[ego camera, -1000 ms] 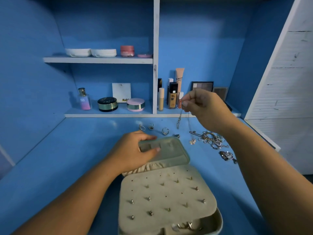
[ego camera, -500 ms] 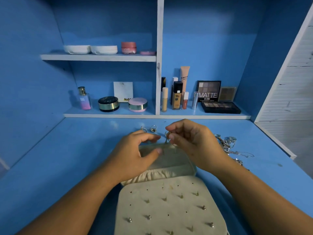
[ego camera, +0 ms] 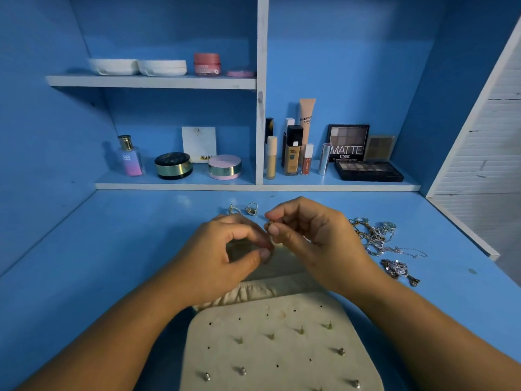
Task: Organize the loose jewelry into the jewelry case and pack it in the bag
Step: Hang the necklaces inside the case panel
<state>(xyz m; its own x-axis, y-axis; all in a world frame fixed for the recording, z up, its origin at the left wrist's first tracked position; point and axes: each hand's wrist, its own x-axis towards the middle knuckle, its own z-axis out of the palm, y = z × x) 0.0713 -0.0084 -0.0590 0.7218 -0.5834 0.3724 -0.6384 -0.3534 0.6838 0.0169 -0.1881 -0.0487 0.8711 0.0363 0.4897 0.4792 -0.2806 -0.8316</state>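
I see my right hand (ego camera: 313,238) fingers (ego camera: 282,211) pinching a small gold piece (ego camera: 271,223); just below them, my left hand (ego camera: 222,258) fingers seemingly pinch the jewelry case (ego camera: 270,348).

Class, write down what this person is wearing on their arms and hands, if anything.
Nothing worn shows. The left hand and right hand have no gloves or rings in sight. The left forearm and right forearm are bare to the frame's edge: no sleeves, watch or bracelet.
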